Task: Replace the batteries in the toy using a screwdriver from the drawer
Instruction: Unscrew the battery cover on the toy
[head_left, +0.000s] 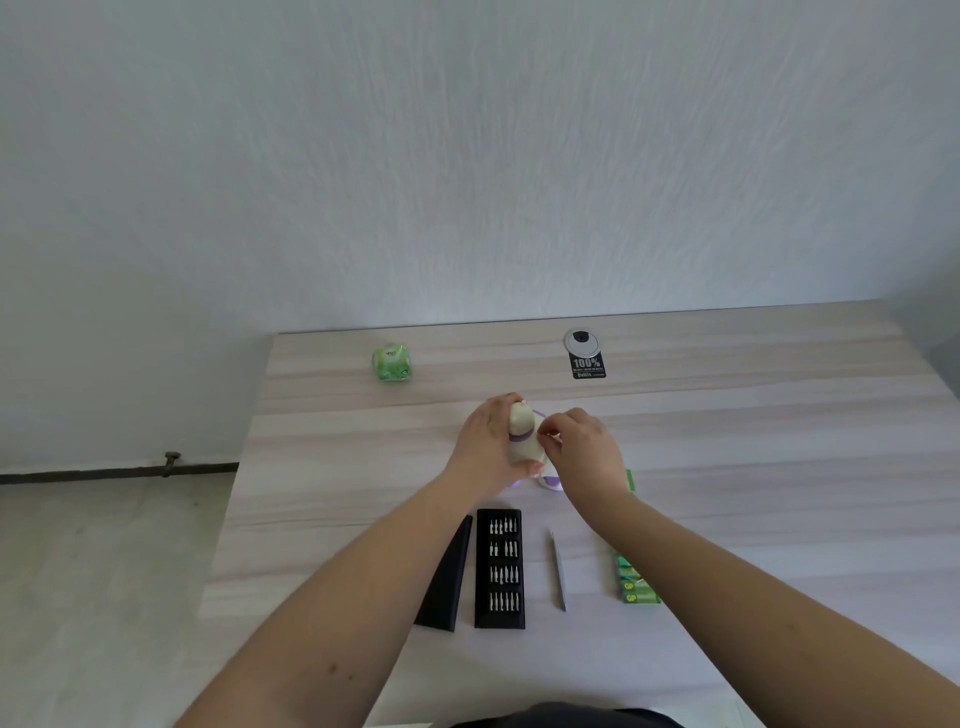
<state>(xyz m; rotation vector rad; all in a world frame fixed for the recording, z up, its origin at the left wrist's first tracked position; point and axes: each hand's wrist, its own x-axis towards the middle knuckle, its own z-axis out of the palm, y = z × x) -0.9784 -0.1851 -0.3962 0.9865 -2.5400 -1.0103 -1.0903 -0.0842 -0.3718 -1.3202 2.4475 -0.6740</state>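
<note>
Just above the middle of the frame, the left hand (485, 447) grips the cream-and-purple toy (522, 434) over the wooden worktop (753, 441), while the right hand (582, 447) has its fingers curled at the toy's right side, though what they pinch is too small to tell. Below the hands lie an open black bit case (500, 569), its lid (447, 577) just left, a slim screwdriver (558, 571), and green batteries (635, 584) toward the right. A green packet (391, 362) sits well apart at the upper left of the worktop.
</note>
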